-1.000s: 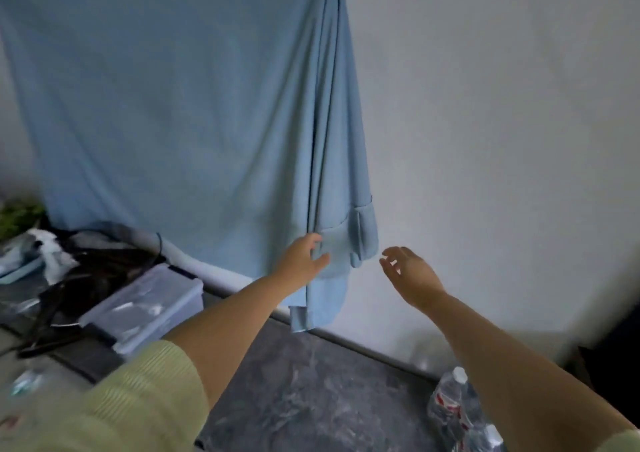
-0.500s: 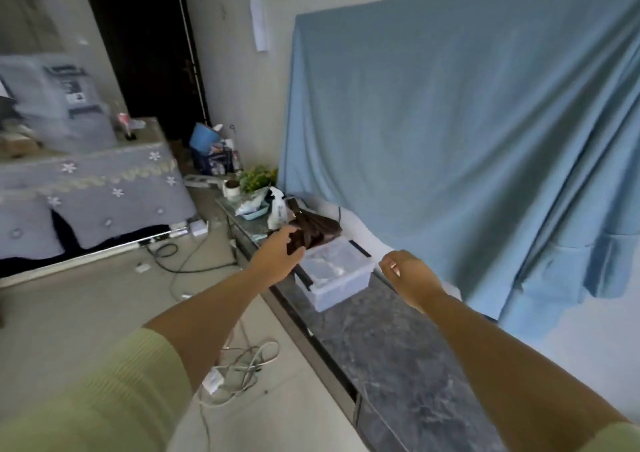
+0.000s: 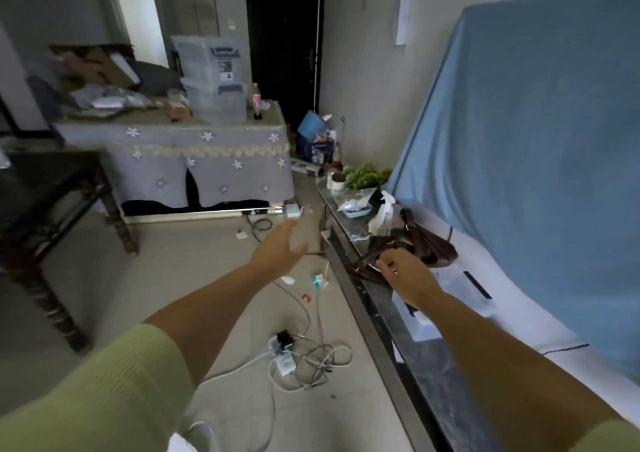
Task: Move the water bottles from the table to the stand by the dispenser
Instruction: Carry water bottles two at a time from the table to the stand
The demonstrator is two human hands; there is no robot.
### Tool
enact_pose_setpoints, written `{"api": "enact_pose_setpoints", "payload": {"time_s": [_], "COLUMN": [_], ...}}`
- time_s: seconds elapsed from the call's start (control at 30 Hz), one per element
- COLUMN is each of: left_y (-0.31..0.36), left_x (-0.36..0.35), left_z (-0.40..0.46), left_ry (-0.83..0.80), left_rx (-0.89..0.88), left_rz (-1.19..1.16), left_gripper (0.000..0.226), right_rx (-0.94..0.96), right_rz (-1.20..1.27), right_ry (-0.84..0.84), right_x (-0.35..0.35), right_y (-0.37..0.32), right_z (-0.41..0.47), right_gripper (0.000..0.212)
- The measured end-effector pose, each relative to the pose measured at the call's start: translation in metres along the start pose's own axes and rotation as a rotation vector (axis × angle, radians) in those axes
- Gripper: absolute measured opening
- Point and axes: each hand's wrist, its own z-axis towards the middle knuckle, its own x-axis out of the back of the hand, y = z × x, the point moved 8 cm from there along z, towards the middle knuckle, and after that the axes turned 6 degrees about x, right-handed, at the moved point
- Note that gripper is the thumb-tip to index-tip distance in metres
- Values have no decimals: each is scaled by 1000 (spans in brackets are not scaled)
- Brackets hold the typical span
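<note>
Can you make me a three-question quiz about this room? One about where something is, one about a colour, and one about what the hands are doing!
1. Where is the brown bag?
A. On the floor by the cables
B. On the long dark counter by the blue cloth
C. On the table with the flowery cover

2. What colour is the big cloth hanging on the right?
A. Blue
B. Red
C. Yellow

3. What is the left hand doing?
A. Gripping a bottle
B. Pulling a cable
C. Held out open, holding nothing

Answers:
1. B, the bag lies on the counter top, just beyond the right hand.
2. A, the cloth is light blue all over.
3. C, the fingers are spread in the air above the floor, with nothing in them.
</note>
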Motion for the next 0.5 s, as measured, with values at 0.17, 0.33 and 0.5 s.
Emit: {"api": "enact_pose_setpoints", "payload": {"time_s": [0.17, 0.33, 0.5], "left_y": [-52, -103, -133], "left_x": [25, 52, 72], "left_z": [41, 99, 157], "left_ry": [50, 126, 217], "left_rx": [87, 228, 350], "left_rz": [45, 82, 80], "left_gripper": [56, 54, 54], "right_rx": [130, 244, 352], "right_rz": [33, 83, 113], "right_ry": [-92, -162, -191], "right_x": [-48, -90, -112], "right_y": [-28, -48, -65], "right_z": [85, 187, 290], "right_gripper": [26, 22, 25]}}
